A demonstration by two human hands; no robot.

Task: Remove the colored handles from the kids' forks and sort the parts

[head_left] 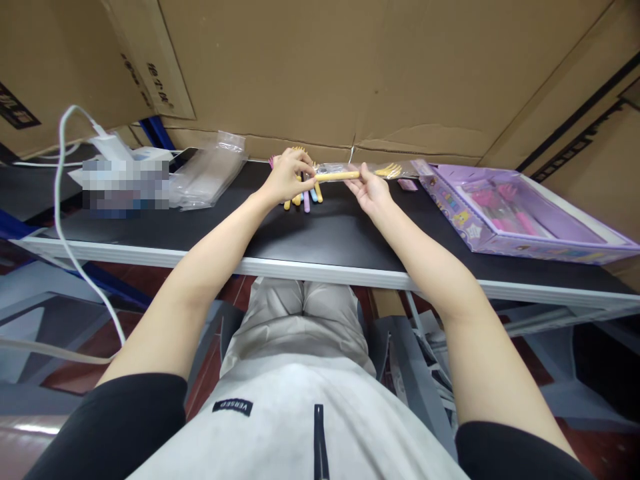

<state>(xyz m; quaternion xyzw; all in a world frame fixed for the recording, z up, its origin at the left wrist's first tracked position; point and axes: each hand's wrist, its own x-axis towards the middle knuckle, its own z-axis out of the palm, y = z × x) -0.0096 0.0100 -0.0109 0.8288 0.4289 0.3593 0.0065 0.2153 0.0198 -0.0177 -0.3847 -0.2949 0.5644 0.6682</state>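
near the far edge of the surface (320, 233), the left hand (287, 177) is gripping several pastel utensils (306, 197) while its fingers (305, 175) are pinching the yellow fork (350, 175), which is sitting partly inside a clear sleeve (395, 170). the right hand (371, 190) is pinching that sleeve from below. the thin film is likely snagging on the tines, and the bunched utensils could be slipping loose.

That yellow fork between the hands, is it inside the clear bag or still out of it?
Partly in. The yellow fork has its pronged end inside the clear bag held by the right hand; the left hand pinches its bare handle.
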